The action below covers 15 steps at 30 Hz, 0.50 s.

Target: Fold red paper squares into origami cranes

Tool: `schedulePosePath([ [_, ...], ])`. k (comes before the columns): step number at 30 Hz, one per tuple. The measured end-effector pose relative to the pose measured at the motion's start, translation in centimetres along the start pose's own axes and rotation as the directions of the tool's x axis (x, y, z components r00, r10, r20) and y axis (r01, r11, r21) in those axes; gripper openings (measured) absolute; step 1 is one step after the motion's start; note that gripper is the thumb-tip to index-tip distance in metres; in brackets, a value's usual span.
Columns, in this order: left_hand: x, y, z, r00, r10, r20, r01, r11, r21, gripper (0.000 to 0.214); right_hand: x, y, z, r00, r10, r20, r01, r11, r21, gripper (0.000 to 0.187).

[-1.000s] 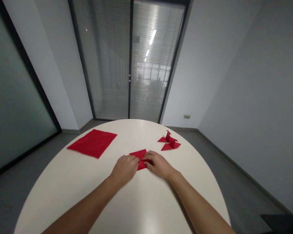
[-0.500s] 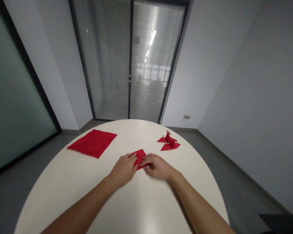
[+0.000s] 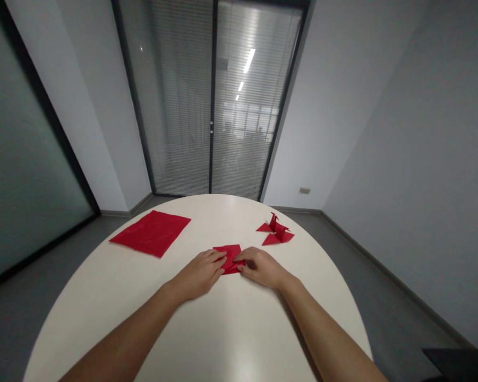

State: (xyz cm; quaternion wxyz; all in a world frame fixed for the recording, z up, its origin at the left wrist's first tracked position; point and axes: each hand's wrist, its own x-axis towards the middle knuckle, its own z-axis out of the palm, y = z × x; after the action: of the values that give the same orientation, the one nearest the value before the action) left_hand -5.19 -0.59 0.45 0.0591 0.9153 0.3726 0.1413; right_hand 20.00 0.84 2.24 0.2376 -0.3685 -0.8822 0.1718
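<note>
A small folded piece of red origami paper (image 3: pixel 231 257) lies on the white table, between my two hands. My left hand (image 3: pixel 202 271) holds its left side, fingers on top and the thumb at the near edge. At the right edge, my right hand (image 3: pixel 260 266) has its thumb and bent fingers closed on the paper. Parts of the folds are hidden under my fingers.
A large flat red sheet (image 3: pixel 153 233) lies at the far left of the round white table (image 3: pixel 223 329). Two red paper cranes (image 3: pixel 278 233) stand close together at the far right. A dark object (image 3: pixel 458 363) shows at the lower right corner.
The folded paper has turned so that its edges lie more squarely between my hands. My left hand has shifted slightly left, and my right hand slightly right.
</note>
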Motion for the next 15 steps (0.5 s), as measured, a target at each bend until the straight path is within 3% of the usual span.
schedulePosePath([
  [5, -0.39, -0.29, 0.42, 1.000, -0.020, 0.024, 0.020, 1.000, -0.012, 0.052, 0.01, -0.15, -0.44, 1.000, 0.024, 0.004, -0.024, 1.000, 0.007, 0.022],
  [10, -0.22, -0.23, 0.70, 0.999, -0.004, -0.054, 0.006, 1.000, 0.025, 0.042, -0.07, 0.34, -0.52, 0.996, 0.079, 0.036, -0.080, 0.996, 0.041, 0.033],
  [15, 0.21, 0.01, 0.17, 0.995, -0.027, -0.092, 0.032, 0.998, 0.060, 0.031, -0.01, 0.31, -0.49, 0.997, 0.064, 0.036, -0.065, 0.997, 0.037, 0.023],
])
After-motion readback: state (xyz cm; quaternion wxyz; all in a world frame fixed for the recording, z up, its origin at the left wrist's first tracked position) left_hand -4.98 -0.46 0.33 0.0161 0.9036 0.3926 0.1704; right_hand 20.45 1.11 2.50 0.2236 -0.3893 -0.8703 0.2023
